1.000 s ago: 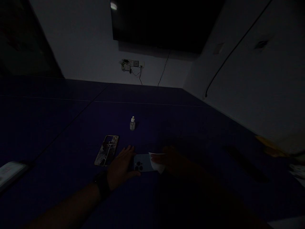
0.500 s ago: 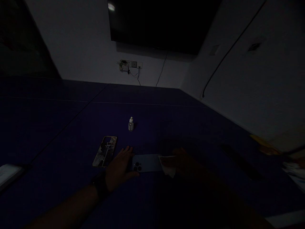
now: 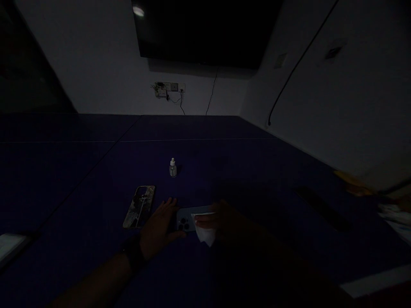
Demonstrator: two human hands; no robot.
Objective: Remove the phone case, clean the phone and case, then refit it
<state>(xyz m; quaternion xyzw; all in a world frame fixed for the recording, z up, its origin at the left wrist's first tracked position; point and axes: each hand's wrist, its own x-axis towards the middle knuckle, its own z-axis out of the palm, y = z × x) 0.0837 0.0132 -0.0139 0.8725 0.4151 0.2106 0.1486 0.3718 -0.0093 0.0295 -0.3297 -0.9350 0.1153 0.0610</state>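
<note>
The smartphone point(image 3: 190, 214) lies back-up on the dark purple surface point(image 3: 96, 184), its long axis running left to right between the two hands. Its triple-lens end is nearest the left hand point(image 3: 157, 231), which is spread wide, thumb along the phone's near edge and fingers toward its far edge, bracing that end more than gripping it. The right hand point(image 3: 221, 222) covers the phone's other end, fingers laid on a white tissue point(image 3: 204, 235) that overhangs the phone's near edge; its thumb is lost in shadow. Left of the phone lies a patterned phone case point(image 3: 139, 206); beyond the phone stands a dropper bottle point(image 3: 173, 169), its label unreadable. No brand or writing is legible.
</note>
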